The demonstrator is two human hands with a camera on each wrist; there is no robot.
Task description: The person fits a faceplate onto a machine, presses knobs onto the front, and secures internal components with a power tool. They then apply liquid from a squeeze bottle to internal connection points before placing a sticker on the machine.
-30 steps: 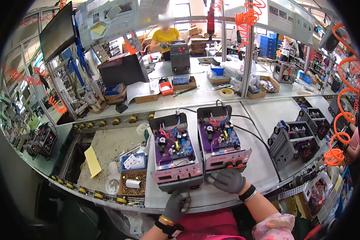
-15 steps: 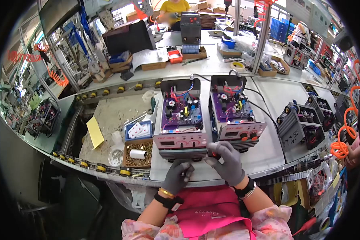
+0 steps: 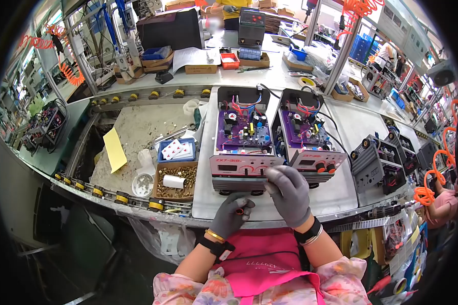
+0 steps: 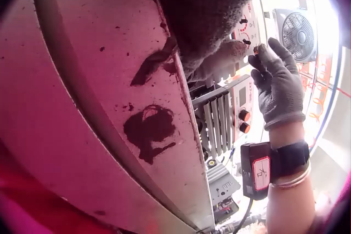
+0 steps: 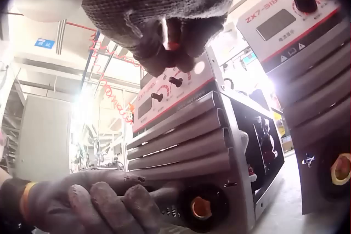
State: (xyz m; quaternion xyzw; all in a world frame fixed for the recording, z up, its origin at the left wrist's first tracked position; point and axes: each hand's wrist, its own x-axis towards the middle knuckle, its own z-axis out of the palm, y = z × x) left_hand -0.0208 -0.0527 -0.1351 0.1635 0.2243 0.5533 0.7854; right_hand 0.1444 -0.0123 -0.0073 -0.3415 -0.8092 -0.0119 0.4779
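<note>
Two welding machines with their covers off stand side by side. The left machine (image 3: 224, 158) has two bare black shafts (image 5: 175, 81) on its front panel; the right machine (image 3: 310, 155) carries two orange-topped knobs (image 3: 320, 167). My gloved right hand (image 3: 291, 195) is raised at the left machine's panel, near its right-hand shaft. Its fingertips pinch a small knob (image 5: 173, 41) with an orange part, mostly hidden by the glove. Below that machine's front, my gloved left hand (image 3: 228, 217) curls its fingers round another small orange-and-dark knob (image 3: 240, 211).
A carton of brass fittings (image 3: 187, 182) and a blue tray of labels (image 3: 164, 158) stand left of the machines. Yellow paper (image 3: 115, 151) lies farther left. More grey machine housings (image 3: 375, 166) stand at the right. A black cable (image 3: 335, 136) runs behind the right machine.
My right hand has moved from the right machine's lower front, left and up to the left machine's panel. My left hand stays below the left machine, turned so its knob shows. The head view has shifted.
</note>
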